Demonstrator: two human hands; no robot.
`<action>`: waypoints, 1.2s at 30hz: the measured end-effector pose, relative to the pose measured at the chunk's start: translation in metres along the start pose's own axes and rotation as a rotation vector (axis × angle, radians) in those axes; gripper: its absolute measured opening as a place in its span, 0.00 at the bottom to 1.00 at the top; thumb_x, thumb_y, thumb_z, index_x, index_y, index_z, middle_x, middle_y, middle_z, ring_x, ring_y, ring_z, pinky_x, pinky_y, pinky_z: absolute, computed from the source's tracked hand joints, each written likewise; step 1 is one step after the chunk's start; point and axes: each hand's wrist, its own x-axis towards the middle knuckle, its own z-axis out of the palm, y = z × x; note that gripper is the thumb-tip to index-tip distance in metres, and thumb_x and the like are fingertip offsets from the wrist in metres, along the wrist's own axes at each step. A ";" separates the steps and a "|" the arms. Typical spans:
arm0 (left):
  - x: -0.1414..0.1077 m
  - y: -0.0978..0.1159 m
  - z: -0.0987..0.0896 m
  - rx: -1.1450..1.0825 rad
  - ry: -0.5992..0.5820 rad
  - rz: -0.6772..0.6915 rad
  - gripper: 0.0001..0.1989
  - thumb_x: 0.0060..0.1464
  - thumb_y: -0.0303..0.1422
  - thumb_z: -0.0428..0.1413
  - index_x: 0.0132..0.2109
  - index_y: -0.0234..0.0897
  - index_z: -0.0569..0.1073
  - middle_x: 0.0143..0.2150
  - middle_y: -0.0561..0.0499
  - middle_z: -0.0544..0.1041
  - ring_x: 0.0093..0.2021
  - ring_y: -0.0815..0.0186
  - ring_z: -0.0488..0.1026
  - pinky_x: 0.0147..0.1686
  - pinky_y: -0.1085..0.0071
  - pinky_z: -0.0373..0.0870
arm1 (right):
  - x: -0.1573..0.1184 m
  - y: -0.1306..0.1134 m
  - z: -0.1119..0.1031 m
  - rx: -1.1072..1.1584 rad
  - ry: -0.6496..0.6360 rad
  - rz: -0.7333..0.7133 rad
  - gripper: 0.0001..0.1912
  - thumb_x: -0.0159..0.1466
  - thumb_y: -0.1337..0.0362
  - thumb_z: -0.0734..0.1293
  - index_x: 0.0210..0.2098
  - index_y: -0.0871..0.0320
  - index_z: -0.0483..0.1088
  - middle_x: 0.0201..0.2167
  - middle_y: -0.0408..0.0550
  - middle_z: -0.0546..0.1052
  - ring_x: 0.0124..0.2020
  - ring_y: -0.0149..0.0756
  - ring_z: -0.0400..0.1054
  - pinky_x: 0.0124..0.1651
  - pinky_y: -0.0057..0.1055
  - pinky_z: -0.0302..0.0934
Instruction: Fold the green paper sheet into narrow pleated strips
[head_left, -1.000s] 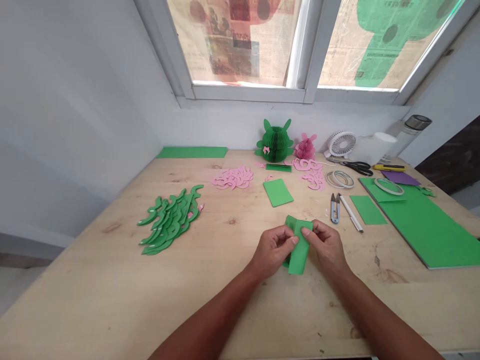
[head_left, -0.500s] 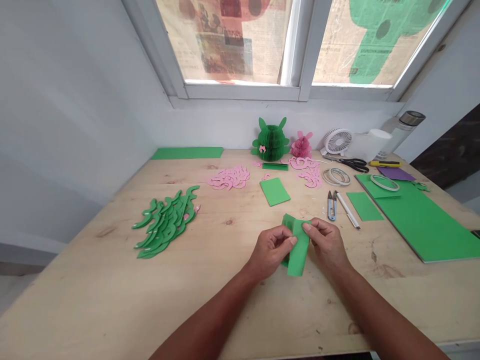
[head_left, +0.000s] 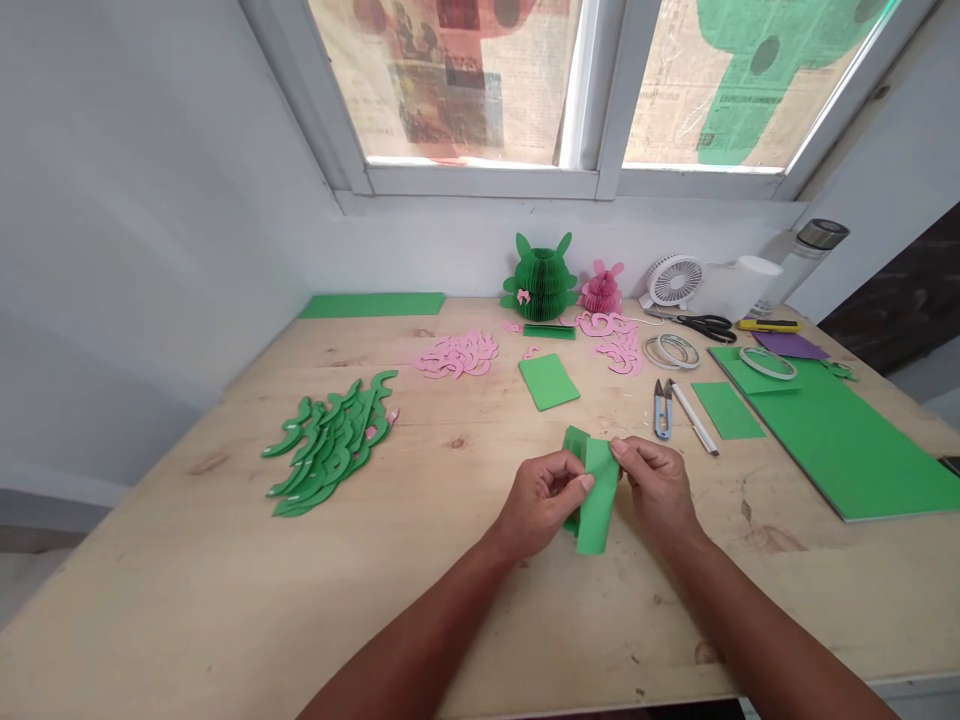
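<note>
Folded green paper [head_left: 598, 510] is held up over the wooden table [head_left: 420, 600], its creased panels standing at an angle to each other. My left hand [head_left: 541, 503] pinches it at the left fold between thumb and fingers. At its upper right edge, my right hand [head_left: 658, 487] pinches the paper between thumb and forefinger. Just beyond my hands lies a small stack of green paper [head_left: 550, 382]. To the right are blue thread snips [head_left: 663, 410] and a white pen [head_left: 695, 419], with a green paper rectangle [head_left: 727, 411] beside them.
Green paper cutouts [head_left: 330, 445] are heaped at left, pink cutouts [head_left: 459, 355] behind. A green honeycomb paper figure [head_left: 544, 280] and a pink one [head_left: 601, 290] stand by the wall. Tape rolls [head_left: 672, 352], scissors [head_left: 705, 327], a fan [head_left: 674, 281] and a large green sheet [head_left: 847, 450] are at right.
My right thumb and fingers have shifted slightly right along the paper's upper edge. My left hand keeps its pinch in the same place.
</note>
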 end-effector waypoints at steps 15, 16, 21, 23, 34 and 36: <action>0.001 -0.001 -0.002 0.033 0.101 0.033 0.15 0.50 0.41 0.58 0.25 0.36 0.66 0.19 0.58 0.62 0.20 0.74 0.58 0.21 0.76 0.54 | 0.002 -0.008 0.001 0.063 -0.197 0.146 0.13 0.56 0.54 0.71 0.32 0.57 0.76 0.25 0.44 0.73 0.28 0.32 0.63 0.33 0.29 0.58; 0.001 -0.002 -0.002 0.036 0.105 0.038 0.15 0.50 0.41 0.58 0.25 0.36 0.66 0.19 0.58 0.62 0.20 0.74 0.58 0.21 0.76 0.54 | 0.000 -0.008 0.003 0.046 -0.231 0.157 0.12 0.55 0.54 0.72 0.31 0.57 0.75 0.26 0.44 0.73 0.29 0.33 0.64 0.34 0.30 0.58; 0.001 -0.002 -0.002 0.060 0.097 0.037 0.15 0.50 0.41 0.58 0.24 0.36 0.65 0.19 0.58 0.61 0.20 0.74 0.57 0.20 0.76 0.54 | -0.001 -0.011 0.005 0.004 -0.161 0.155 0.13 0.53 0.55 0.73 0.24 0.58 0.73 0.22 0.42 0.71 0.26 0.31 0.61 0.30 0.28 0.56; 0.000 -0.002 -0.001 0.064 0.084 0.029 0.15 0.50 0.41 0.58 0.24 0.36 0.65 0.19 0.58 0.60 0.20 0.74 0.57 0.20 0.76 0.53 | 0.000 -0.010 0.004 -0.010 -0.098 0.129 0.14 0.53 0.55 0.73 0.20 0.58 0.71 0.18 0.40 0.68 0.23 0.29 0.58 0.28 0.27 0.54; 0.000 -0.003 -0.003 0.084 0.043 0.014 0.15 0.50 0.40 0.57 0.24 0.36 0.64 0.18 0.59 0.59 0.20 0.74 0.56 0.20 0.76 0.52 | 0.014 -0.009 -0.012 0.071 0.211 0.049 0.13 0.51 0.54 0.74 0.23 0.57 0.73 0.21 0.44 0.71 0.23 0.30 0.58 0.28 0.29 0.54; 0.000 -0.004 -0.003 0.085 0.051 0.022 0.15 0.50 0.39 0.57 0.24 0.36 0.64 0.18 0.59 0.59 0.20 0.74 0.56 0.20 0.76 0.52 | 0.016 -0.011 -0.015 0.120 0.251 0.053 0.13 0.51 0.54 0.74 0.24 0.57 0.73 0.24 0.46 0.73 0.24 0.30 0.60 0.28 0.29 0.54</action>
